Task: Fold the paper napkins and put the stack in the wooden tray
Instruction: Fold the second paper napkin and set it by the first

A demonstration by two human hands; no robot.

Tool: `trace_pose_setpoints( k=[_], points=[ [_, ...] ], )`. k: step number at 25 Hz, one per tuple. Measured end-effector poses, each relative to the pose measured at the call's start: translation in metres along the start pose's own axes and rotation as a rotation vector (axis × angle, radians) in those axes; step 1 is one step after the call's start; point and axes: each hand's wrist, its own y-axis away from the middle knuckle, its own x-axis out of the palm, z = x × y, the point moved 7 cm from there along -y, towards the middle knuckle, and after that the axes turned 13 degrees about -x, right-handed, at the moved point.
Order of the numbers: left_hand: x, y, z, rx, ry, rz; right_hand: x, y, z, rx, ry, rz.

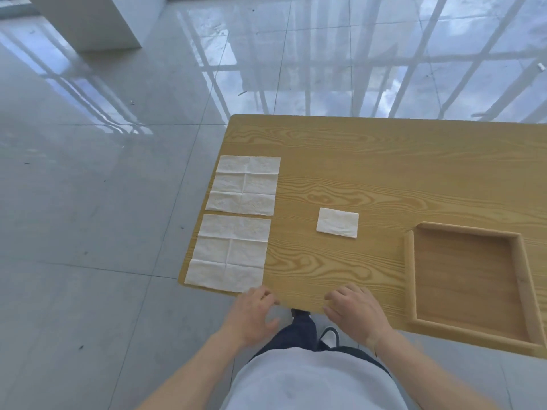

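Two unfolded white paper napkins lie flat along the table's left edge, one farther (244,185) and one nearer (229,252), both showing fold creases. A small folded napkin (337,223) rests near the middle of the table. The wooden tray (409,261) sits at the right, with nothing inside it. My left hand (254,313) hovers at the table's near edge, just beside the nearer napkin's corner, fingers apart and holding nothing. My right hand (353,310) rests over the near edge with fingers loosely spread, holding nothing.
The wooden table (384,161) stands on a glossy tiled floor (88,202). A white pillar (88,22) stands at the far left. My legs and shoes show below the table's near edge.
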Motion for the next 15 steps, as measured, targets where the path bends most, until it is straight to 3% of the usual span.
trace_pose_setpoints(
  k=[8,15],
  points=[
    [0.004,0.041,0.070,-0.123,-0.082,0.112,0.018,-0.011,0.070,-0.203,0.061,0.094],
    [-0.016,0.024,0.141,-0.042,-0.155,0.100,0.016,-0.057,0.110,-0.185,0.079,0.065]
  ],
)
